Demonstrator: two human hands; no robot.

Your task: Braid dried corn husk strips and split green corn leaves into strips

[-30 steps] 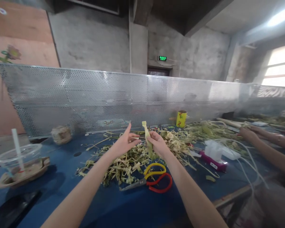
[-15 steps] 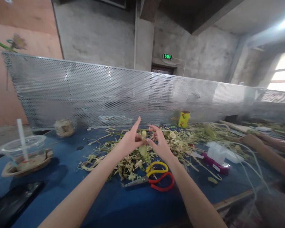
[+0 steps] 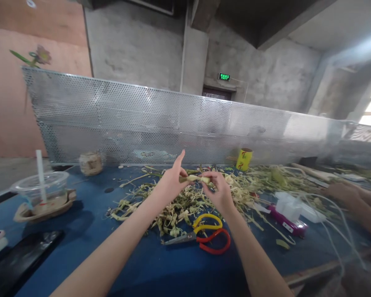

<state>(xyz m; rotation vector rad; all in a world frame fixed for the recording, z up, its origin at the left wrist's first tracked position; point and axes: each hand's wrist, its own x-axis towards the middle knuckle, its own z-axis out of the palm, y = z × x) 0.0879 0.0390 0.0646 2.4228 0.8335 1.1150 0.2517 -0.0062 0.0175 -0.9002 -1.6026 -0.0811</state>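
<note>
My left hand [image 3: 170, 184] and my right hand [image 3: 219, 192] meet above a heap of pale leaf strips [image 3: 185, 202] on the blue table [image 3: 136, 260]. Between them they pinch a short yellow-green leaf strip [image 3: 195, 178], held level. The left hand grips its left end with thumb and middle fingers, index finger pointing up. The right hand's fingers curl round its right end. Just below the right hand, scissors [image 3: 204, 236] with one yellow and one red handle loop lie on the table.
A perforated metal screen [image 3: 142, 119] runs along the table's far side. A plastic cup with a straw [image 3: 40, 192] stands at left, a dark phone [image 3: 21, 258] near the front-left corner. A yellow can [image 3: 244, 159] and a pink-based box [image 3: 289, 212] lie right, by another person's arm [image 3: 355, 202].
The leaf strip stood upright in my right hand a second ago; both hands have since come together and now hold it level between them. The view shifted slightly to the left.
</note>
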